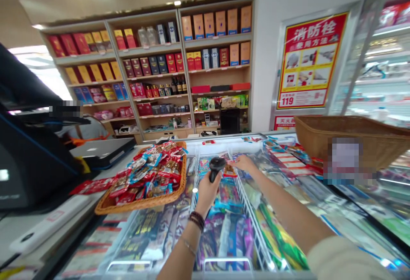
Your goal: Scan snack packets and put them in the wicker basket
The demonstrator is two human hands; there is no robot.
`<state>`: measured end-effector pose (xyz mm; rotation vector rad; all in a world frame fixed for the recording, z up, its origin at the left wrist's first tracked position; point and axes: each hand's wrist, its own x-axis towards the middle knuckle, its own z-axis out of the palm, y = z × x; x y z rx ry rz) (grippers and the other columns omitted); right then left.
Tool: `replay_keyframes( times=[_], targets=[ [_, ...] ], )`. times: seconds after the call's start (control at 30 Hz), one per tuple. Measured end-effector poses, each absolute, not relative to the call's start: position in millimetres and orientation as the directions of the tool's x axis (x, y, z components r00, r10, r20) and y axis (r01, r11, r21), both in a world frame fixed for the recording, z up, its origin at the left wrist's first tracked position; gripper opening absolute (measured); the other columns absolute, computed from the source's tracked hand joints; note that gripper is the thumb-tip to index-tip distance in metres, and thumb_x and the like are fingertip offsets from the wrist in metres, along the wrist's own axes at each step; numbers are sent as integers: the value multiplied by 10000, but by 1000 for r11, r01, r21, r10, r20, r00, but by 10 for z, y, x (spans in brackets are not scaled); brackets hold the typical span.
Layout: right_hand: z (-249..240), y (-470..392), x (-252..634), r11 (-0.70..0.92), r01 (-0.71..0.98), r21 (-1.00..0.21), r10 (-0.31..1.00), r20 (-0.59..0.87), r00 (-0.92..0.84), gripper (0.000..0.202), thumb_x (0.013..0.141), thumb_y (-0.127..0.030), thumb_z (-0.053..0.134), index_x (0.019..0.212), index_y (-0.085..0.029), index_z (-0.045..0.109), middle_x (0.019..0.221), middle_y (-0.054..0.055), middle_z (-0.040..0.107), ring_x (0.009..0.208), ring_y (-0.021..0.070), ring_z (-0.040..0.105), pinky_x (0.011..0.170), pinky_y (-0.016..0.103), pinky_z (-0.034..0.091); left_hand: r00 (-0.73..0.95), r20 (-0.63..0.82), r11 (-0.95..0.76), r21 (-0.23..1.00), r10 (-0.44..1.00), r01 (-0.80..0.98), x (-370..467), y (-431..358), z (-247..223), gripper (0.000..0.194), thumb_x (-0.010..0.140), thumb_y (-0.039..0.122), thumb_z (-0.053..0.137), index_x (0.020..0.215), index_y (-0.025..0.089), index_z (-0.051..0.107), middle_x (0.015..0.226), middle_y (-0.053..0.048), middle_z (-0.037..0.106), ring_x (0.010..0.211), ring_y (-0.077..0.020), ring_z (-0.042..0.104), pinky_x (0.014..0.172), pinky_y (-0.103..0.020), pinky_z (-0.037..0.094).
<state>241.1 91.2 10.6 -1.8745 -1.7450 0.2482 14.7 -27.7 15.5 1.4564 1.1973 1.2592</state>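
My left hand (207, 192) grips a black handheld barcode scanner (217, 166), held upright with its head pointed away over the glass-topped chest freezer (224, 228). My right hand (245, 163) reaches further out and holds a small red snack packet (229, 169) just in front of the scanner's head. Beads and a thin bracelet sit on my left wrist. Below both arms, packaged frozen goods lie in wire-divided freezer bins.
A wicker basket (105, 205) heaped with red snack packets stands at left on the freezer. A black checkout terminal (28, 160) fills the far left. A brown wicker basket (352, 137) sits at right. Shelves of boxed goods (153, 66) line the back wall.
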Motion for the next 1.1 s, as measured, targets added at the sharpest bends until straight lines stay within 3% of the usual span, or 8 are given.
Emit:
replay_keyframes(
  times=[0.07,0.13,0.23,0.3,0.4,0.5,0.67,1.1],
  targets=[
    [132,965,2198,-21,877,-481,984,144,103,372,652,-485,965,578,-223,712,696,123,761,890,345,786,733,339,558,27,180,-182,974,983,133,144,-274,146,493,842,700,709,803,220,602,477,55,506,405,-143,497,463,-253,339],
    [115,988,2009,3,822,-570,991,113,75,390,563,-395,1009,518,-235,656,621,87,717,876,339,784,738,335,568,25,193,-194,972,981,130,146,-264,132,501,842,710,702,818,219,606,486,56,508,406,-142,498,459,-254,341],
    [-2,936,1880,102,456,-884,981,164,99,430,507,-334,1022,489,-233,605,485,6,609,728,294,769,704,349,604,37,210,-213,969,977,128,148,-237,103,522,834,733,694,819,220,593,491,56,503,406,-139,498,448,-251,330],
    [-111,848,1920,155,204,-967,970,188,156,396,557,-391,1007,573,-230,645,501,-16,627,674,266,764,688,372,639,44,217,-221,967,975,127,146,-218,84,537,826,751,685,801,227,570,494,54,503,405,-136,499,445,-249,332],
    [-243,702,2098,222,-78,-972,942,193,275,389,596,-421,1005,730,-223,699,645,14,742,717,250,791,736,389,682,75,216,-224,967,973,118,144,-210,73,564,795,780,692,783,234,554,504,47,514,407,-137,503,439,-251,341],
    [-296,615,2282,328,-353,-876,888,158,433,423,563,-364,1037,786,-209,712,739,47,793,779,253,813,797,374,698,130,214,-227,969,968,98,146,-237,94,587,777,799,704,790,226,578,496,48,508,405,-134,488,433,-251,330],
    [-300,592,2412,421,-391,-819,819,157,552,373,592,-358,1022,803,-220,748,810,42,830,828,244,823,822,355,707,200,203,-224,971,959,88,126,-287,140,618,760,815,717,810,211,602,486,50,509,400,-129,476,434,-252,338],
    [-316,576,2376,422,-361,-832,816,175,551,438,527,-405,1038,828,-207,789,825,56,843,778,228,814,749,332,697,302,181,-215,973,936,85,82,-304,183,630,749,836,711,794,225,564,443,73,474,366,-101,405,425,-242,297]
  ],
)
